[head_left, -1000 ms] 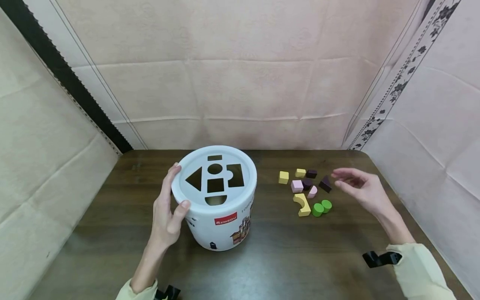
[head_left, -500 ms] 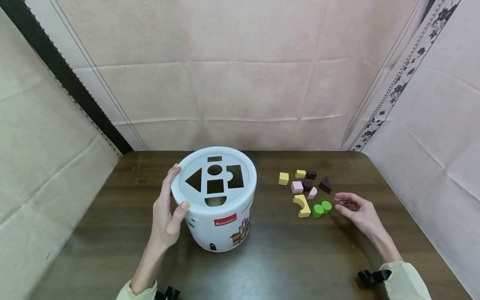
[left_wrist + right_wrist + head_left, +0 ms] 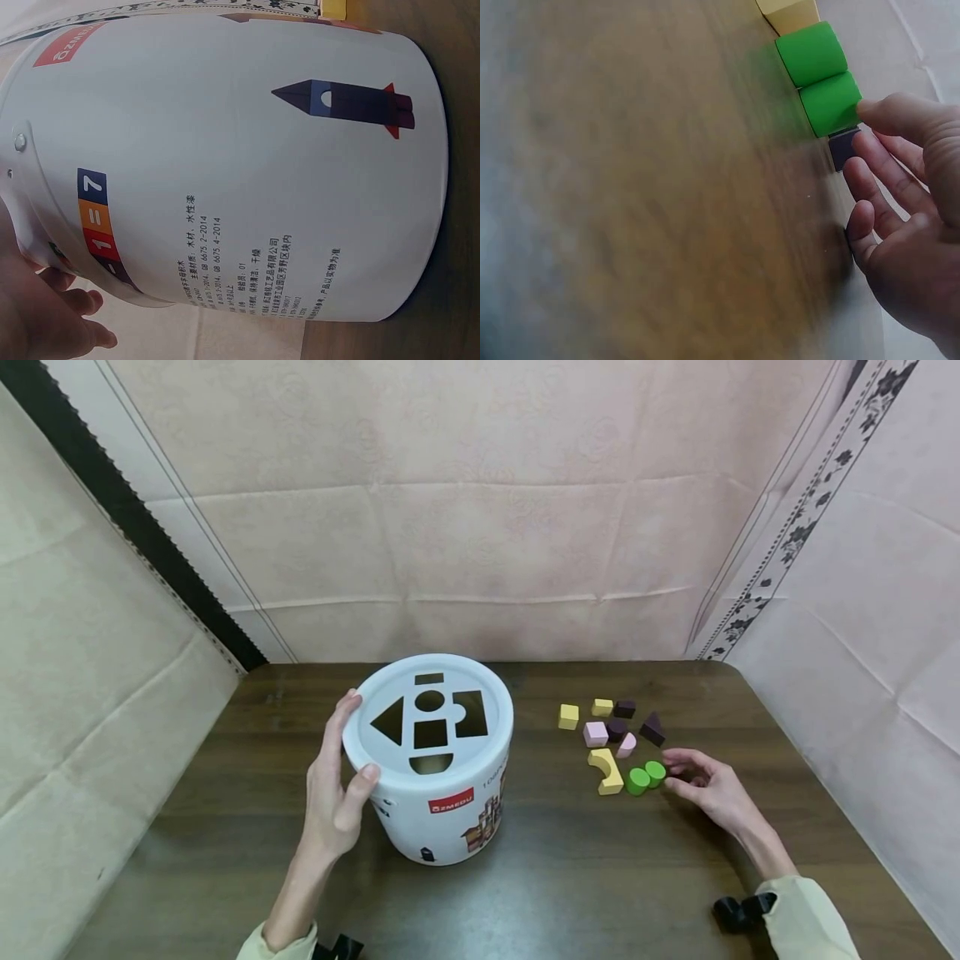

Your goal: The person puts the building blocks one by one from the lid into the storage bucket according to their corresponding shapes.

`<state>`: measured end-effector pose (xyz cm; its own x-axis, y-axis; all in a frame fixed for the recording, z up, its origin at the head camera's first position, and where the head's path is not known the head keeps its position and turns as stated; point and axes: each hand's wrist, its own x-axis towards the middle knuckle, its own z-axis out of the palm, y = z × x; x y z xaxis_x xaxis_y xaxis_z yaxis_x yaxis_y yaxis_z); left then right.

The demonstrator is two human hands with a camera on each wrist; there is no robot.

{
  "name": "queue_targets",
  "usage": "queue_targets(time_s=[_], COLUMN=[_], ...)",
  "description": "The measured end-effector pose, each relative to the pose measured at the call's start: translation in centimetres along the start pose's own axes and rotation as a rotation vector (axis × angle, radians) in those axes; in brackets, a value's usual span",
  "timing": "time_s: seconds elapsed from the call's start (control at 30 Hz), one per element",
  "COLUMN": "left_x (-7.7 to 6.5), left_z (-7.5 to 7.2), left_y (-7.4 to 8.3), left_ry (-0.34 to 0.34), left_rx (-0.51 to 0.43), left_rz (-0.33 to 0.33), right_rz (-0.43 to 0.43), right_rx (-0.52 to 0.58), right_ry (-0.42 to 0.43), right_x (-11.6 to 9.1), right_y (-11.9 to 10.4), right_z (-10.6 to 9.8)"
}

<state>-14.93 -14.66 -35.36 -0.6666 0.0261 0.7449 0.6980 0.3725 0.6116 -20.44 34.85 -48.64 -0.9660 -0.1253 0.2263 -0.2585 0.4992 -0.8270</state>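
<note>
My left hand (image 3: 333,793) grips the side of a white bucket (image 3: 442,822), thumb on the near edge of the pale blue lid (image 3: 381,679) and fingers along its left. Cut-outs of several shapes pierce the lid. In the left wrist view, the bucket (image 3: 247,165) shows a printed rocket. My right hand (image 3: 708,789) is just right of two green cylinders (image 3: 637,781), thumb and forefinger parted beside the nearer one. The right wrist view has the thumb (image 3: 900,112) right at the edge of that green cylinder (image 3: 831,105).
Left of the cylinders lies a yellow arch block (image 3: 606,772). Behind them are a pink cube (image 3: 596,733), a pink half-round (image 3: 626,745), a dark triangular block (image 3: 652,729), and small yellow cubes (image 3: 568,717). Pale cloth walls (image 3: 480,543) enclose the brown table (image 3: 570,877).
My right hand has come from beside the dark triangular block toward the viewer, then slightly left to the green cylinders. The left hand and bucket stay put.
</note>
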Motion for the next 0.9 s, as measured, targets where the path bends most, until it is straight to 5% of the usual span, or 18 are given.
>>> queue_targets(time_s=[0.3, 0.53, 0.9], left_x=[-0.1, -0.1, -0.4], left_z=[0.0, 0.0, 0.1], left_y=[0.0, -0.4, -1.2], left_ry=[0.002, 0.003, 0.009], left_rx=[0.004, -0.008, -0.005], left_rz=[0.000, 0.013, 0.014], right_rz=[-0.016, -0.013, 0.023], right_rx=[-0.004, -0.025, -0.064], right_ry=[-0.028, -0.008, -0.011], right_x=[0.4, -0.2, 0.3], right_y=[0.0, -3.7, 0.0], right_z=[0.2, 0.8, 1.1])
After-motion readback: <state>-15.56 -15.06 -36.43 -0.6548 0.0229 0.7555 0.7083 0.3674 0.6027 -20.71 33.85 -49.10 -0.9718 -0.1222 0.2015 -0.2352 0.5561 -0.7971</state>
